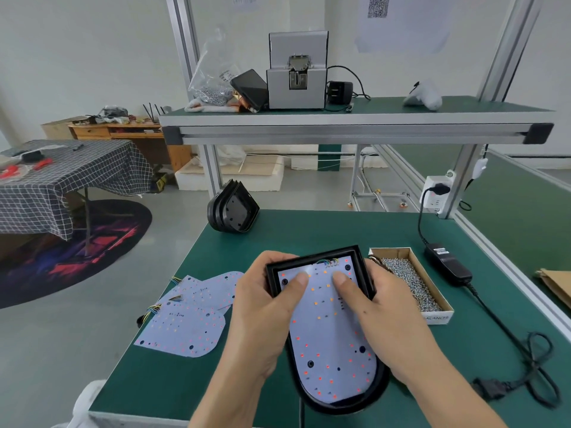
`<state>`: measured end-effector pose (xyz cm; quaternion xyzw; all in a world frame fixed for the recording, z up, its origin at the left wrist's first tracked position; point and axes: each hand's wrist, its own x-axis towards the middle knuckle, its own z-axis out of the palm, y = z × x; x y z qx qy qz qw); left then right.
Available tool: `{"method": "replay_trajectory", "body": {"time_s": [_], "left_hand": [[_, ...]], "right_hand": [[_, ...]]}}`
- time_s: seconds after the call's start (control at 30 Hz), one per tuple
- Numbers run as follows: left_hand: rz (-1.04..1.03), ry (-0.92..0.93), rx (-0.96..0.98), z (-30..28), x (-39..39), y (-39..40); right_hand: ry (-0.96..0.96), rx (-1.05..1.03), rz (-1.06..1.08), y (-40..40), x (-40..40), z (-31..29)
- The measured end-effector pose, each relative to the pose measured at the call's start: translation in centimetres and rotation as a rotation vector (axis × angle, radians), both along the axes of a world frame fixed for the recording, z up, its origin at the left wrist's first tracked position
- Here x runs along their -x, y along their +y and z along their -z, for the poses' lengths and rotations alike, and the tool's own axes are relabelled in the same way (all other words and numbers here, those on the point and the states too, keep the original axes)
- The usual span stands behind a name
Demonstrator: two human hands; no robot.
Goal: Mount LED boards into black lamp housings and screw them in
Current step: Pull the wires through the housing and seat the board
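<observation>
A black lamp housing (pixel 312 258) lies on the green table in front of me, with a white LED board (pixel 330 344) lying inside it. My left hand (pixel 262 310) grips the housing's left side, fingers curled behind its far corner, thumb pressing on the board. My right hand (pixel 380 307) grips the right side the same way, its thumb on the board near the wires at the top. Several loose LED boards (pixel 185 319) with coloured wires lie to the left. A stack of empty black housings (pixel 233 208) stands on edge at the table's far left corner.
A cardboard box of screws (pixel 411 282) sits just right of the housing. A black power adapter (pixel 448 264) and its looped cable (pixel 531 366) lie further right. Overhead, a shelf (pixel 355 126) carries a screw feeder (pixel 296 72), a phone and a bag of screws.
</observation>
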<state>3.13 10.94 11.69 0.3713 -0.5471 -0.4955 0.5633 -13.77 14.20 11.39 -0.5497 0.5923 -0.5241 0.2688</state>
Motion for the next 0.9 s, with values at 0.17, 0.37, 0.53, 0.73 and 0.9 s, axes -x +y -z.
{"method": "replay_trajectory", "body": {"time_s": [0.17, 0.37, 0.53, 0.73, 0.9], "left_hand": [[-0.040, -0.004, 0.001, 0.1, 0.2, 0.3], [0.042, 0.006, -0.011, 0.5, -0.4, 0.3], [-0.014, -0.032, 0.026, 0.6, -0.3, 0.3], [0.293, 0.155, -0.015, 0.9, -0.4, 0.2], [0.269, -0.047, 0.049, 1.8, 0.8, -0.1]], "right_hand": [[-0.049, -0.016, -0.027, 0.0, 0.0, 0.2], [-0.065, -0.031, -0.010, 0.3, -0.1, -0.7], [-0.046, -0.035, 0.027, 0.1, -0.6, -0.5], [-0.465, -0.201, -0.064, 0.8, 0.5, -1.3], [-0.710, -0.352, -0.167, 1.3, 0.4, -1.9]]}}
